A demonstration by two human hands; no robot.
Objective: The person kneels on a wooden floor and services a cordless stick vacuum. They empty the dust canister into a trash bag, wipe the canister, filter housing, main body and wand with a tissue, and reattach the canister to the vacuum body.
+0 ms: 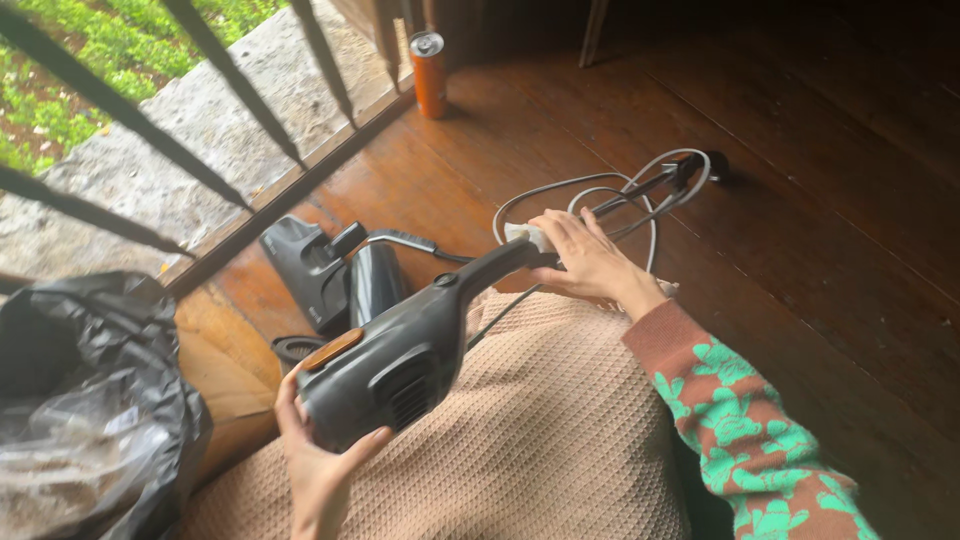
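A dark grey handheld vacuum body (400, 350) lies across my lap over a beige knitted cloth (560, 430). My left hand (320, 460) cups its rear end from below. My right hand (590, 262) grips the narrow handle end and presses a small white cloth or wipe (527, 236) against it. A grey power cord (610, 195) loops on the wooden floor just beyond my right hand.
A vacuum floor head (305, 265) and dark cylinder part (375, 280) lie on the floor by the railing (200, 140). An orange drink can (429, 75) stands at the back. A black plastic bag (90, 400) sits at the left. A thin metal tube (640, 190) lies within the cord.
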